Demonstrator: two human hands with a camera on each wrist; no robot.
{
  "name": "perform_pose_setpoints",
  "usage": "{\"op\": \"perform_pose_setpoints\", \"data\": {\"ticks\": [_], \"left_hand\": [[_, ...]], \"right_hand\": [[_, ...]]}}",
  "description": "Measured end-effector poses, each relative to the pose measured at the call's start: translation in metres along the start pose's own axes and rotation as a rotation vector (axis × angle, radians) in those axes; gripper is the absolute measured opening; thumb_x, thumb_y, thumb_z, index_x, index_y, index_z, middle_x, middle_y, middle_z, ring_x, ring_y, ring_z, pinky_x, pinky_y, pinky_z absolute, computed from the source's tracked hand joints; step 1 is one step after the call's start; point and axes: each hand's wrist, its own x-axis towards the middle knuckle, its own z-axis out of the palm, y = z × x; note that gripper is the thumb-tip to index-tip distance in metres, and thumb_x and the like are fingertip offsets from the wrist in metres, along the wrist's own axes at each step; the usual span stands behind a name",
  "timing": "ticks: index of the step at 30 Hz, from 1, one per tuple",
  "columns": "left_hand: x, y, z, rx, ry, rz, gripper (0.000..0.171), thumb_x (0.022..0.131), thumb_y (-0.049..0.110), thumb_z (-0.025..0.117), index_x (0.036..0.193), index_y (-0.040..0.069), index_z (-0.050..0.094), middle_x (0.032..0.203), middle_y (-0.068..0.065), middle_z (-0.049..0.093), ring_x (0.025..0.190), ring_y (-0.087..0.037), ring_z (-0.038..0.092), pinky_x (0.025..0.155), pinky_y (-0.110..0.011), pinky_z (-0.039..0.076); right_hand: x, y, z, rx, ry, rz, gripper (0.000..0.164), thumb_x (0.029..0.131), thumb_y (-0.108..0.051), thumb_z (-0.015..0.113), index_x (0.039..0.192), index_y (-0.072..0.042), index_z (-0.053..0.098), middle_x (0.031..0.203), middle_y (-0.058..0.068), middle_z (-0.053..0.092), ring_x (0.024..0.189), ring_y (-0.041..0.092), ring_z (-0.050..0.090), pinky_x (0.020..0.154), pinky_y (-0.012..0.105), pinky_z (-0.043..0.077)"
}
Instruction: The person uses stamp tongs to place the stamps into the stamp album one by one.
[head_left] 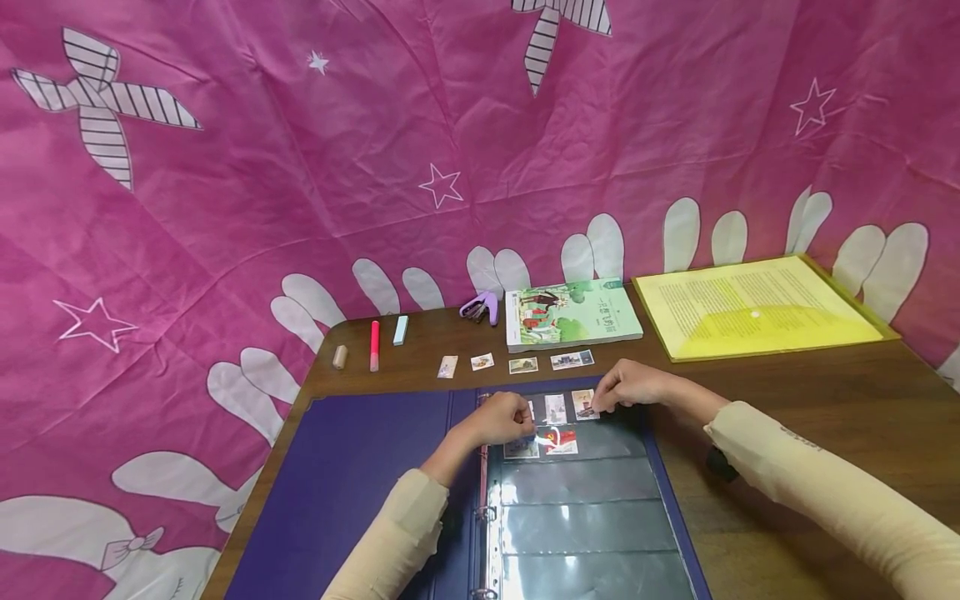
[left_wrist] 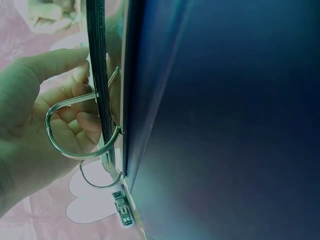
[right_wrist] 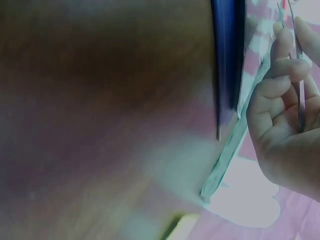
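Wooden table (head_left: 772,450) | tweezers (right_wrist: 301,105): in right fingers (right_wrist: 283,44) | stamp (head_left: 583,403): at their left

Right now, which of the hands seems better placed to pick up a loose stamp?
Probably the right hand: it grips tweezers and is close to the rightmost loose stamp, while the left hand is at the album page.

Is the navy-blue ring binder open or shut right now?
Open. The navy-blue ring binder has its plain cover spread flat on the brown wooden table, leaving the black pocketed page exposed.
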Motion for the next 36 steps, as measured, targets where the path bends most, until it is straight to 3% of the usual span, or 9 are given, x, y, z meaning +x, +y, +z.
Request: {"op": "perform_pose_setpoints", "data": {"ticks": [3,10,13,15,19,22,30,33,36], "left_hand": [[0.000,-0.001,0.002,0.008,0.006,-0.001,0.022,0.083,0.008,0.062,0.062,0.008,0.055,0.054,0.008,0.040,0.050,-0.004,0.035,0.052,-0.016,0.029],[0.000,0.000,0.004,0.006,0.002,-0.013,0.023,0.084,0.010,0.063,0.063,0.008,0.056,0.053,0.008,0.041,0.049,-0.005,0.035,0.052,-0.016,0.029],[-0.001,0.000,0.004,-0.007,-0.005,-0.019,0.023,0.085,0.010,0.063,0.062,0.008,0.056,0.054,0.007,0.041,0.049,-0.005,0.034,0.052,-0.016,0.029],[-0.001,0.000,0.005,-0.013,-0.006,-0.018,0.024,0.084,0.010,0.063,0.062,0.008,0.055,0.054,0.007,0.041,0.049,-0.005,0.034,0.052,-0.016,0.029],[-0.001,-0.001,0.004,-0.008,-0.003,-0.020,0.026,0.084,0.011,0.064,0.061,0.009,0.054,0.053,0.007,0.039,0.049,-0.005,0.034,0.052,-0.016,0.029],[-0.001,0.000,0.004,-0.003,-0.004,-0.014,0.026,0.085,0.012,0.064,0.061,0.010,0.054,0.053,0.008,0.038,0.049,-0.004,0.033,0.052,-0.016,0.029],[-0.001,0.000,0.003,-0.009,-0.010,-0.015,0.028,0.084,0.012,0.065,0.060,0.011,0.052,0.052,0.008,0.037,0.049,-0.005,0.033,0.053,-0.015,0.029],[-0.001,-0.001,0.002,-0.011,-0.006,-0.012,0.027,0.084,0.011,0.065,0.060,0.011,0.052,0.052,0.008,0.037,0.049,-0.005,0.033,0.054,-0.015,0.030],[-0.001,-0.001,0.002,-0.012,-0.004,-0.012,0.026,0.084,0.010,0.065,0.060,0.010,0.053,0.053,0.008,0.038,0.049,-0.005,0.034,0.054,-0.015,0.030]], "right_hand": [[0.002,0.005,-0.008,0.001,0.097,0.015,0.022,0.081,-0.021,0.068,0.091,-0.002,0.073,0.068,0.001,0.065,0.056,0.010,0.046,0.052,0.023,0.038],[0.008,0.024,-0.019,-0.079,0.488,0.066,0.027,0.082,-0.033,0.068,0.093,-0.009,0.074,0.085,0.008,0.072,0.072,0.016,0.059,0.061,0.025,0.044],[0.012,0.031,-0.021,-0.152,0.562,0.093,0.028,0.082,-0.033,0.068,0.095,-0.009,0.074,0.097,0.014,0.072,0.082,0.022,0.060,0.065,0.026,0.042],[0.016,0.034,-0.022,-0.192,0.579,0.102,0.028,0.083,-0.033,0.067,0.097,-0.009,0.073,0.100,0.015,0.071,0.084,0.021,0.060,0.067,0.025,0.041],[0.023,0.036,-0.023,-0.203,0.565,0.108,0.030,0.084,-0.033,0.067,0.099,-0.008,0.072,0.093,0.013,0.071,0.071,0.016,0.062,0.061,0.025,0.042],[0.025,0.036,-0.024,-0.202,0.535,0.122,0.030,0.084,-0.032,0.066,0.100,-0.007,0.072,0.084,0.011,0.071,0.060,0.011,0.060,0.055,0.025,0.042],[0.030,0.039,-0.023,-0.250,0.493,0.149,0.030,0.085,-0.030,0.065,0.102,-0.006,0.071,0.061,0.002,0.065,0.054,0.010,0.056,0.051,0.026,0.038],[0.033,0.037,-0.022,-0.286,0.490,0.146,0.029,0.085,-0.032,0.065,0.101,-0.008,0.072,0.061,0.003,0.066,0.055,0.012,0.057,0.052,0.025,0.037],[0.036,0.035,-0.021,-0.332,0.500,0.136,0.027,0.084,-0.033,0.066,0.098,-0.011,0.073,0.073,0.005,0.071,0.066,0.015,0.061,0.055,0.025,0.038]]}}
